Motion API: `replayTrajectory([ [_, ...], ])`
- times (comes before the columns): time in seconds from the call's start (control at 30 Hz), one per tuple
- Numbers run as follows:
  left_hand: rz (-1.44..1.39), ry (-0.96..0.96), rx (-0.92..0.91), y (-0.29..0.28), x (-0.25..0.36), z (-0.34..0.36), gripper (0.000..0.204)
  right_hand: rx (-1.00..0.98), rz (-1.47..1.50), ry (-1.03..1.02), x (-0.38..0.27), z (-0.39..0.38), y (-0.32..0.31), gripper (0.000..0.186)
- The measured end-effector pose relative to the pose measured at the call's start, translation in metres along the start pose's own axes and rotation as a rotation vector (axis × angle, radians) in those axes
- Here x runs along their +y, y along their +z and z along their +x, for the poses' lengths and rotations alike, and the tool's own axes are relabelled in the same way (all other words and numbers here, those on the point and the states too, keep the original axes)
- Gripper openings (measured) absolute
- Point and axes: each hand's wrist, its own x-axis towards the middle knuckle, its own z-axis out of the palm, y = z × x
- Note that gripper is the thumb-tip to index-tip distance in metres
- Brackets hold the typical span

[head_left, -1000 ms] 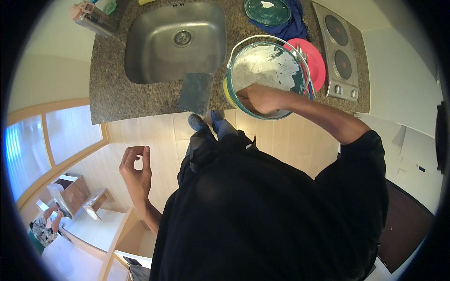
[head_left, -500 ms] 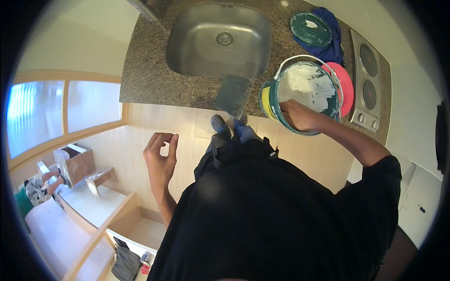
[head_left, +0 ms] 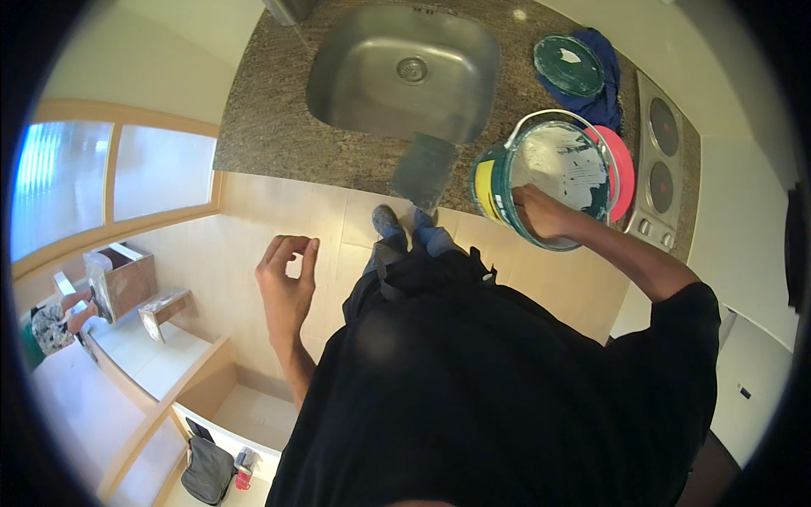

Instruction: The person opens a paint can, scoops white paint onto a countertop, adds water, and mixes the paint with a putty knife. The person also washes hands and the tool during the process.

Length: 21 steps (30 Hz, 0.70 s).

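A dark green bucket (head_left: pixel 494 190) with a yellow label and a raised pale handle stands by the counter's near edge. White paste (head_left: pixel 541 156) coats its inside. My right hand (head_left: pixel 542 213) reaches over the near rim into the bucket, fingers curled; what they hold, if anything, is hidden. Over the floor, my left hand (head_left: pixel 287 283) is held up, its thumb and fingertips meeting in a loop with nothing visible inside. Between the hands, a dark grey flat rectangular piece (head_left: pixel 425 169) sticks out past the counter edge.
A steel sink (head_left: pixel 405 110) is set into the speckled counter (head_left: pixel 279 127). Right are a green lid (head_left: pixel 568 66) on a blue cloth (head_left: pixel 604 101), a pink round item (head_left: pixel 623 169) and a two-plate hob (head_left: pixel 663 144). At the lower left, another person's legs (head_left: pixel 80 313) show near wooden steps (head_left: pixel 122 283).
My view has shifted slightly, so the counter and bucket appear a little lower and further right. My left hand keeps its loop; my right hand stays in the bucket.
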Motion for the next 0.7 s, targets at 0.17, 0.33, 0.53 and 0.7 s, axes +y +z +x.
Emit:
replayTrajectory([
  [0.17,0.02,-0.013,-0.006,-0.001,-0.002,-0.002,0.009,-0.032,0.02,0.032,-0.001,0.001,-0.001,0.035],
  [0.33,0.03,-0.011,-0.047,0.002,-0.003,0.001,0.01,-0.138,-0.102,-0.029,-0.003,0.004,-0.011,0.032],
  [0.53,0.021,0.03,-0.085,0.003,0.001,0.01,0.011,-0.247,0.164,0.183,-0.005,0.0,-0.033,0.055],
  [0.7,0.032,0.052,-0.108,0.006,0.006,0.016,0.012,-0.127,0.304,0.311,-0.013,-0.02,-0.051,0.054],
])
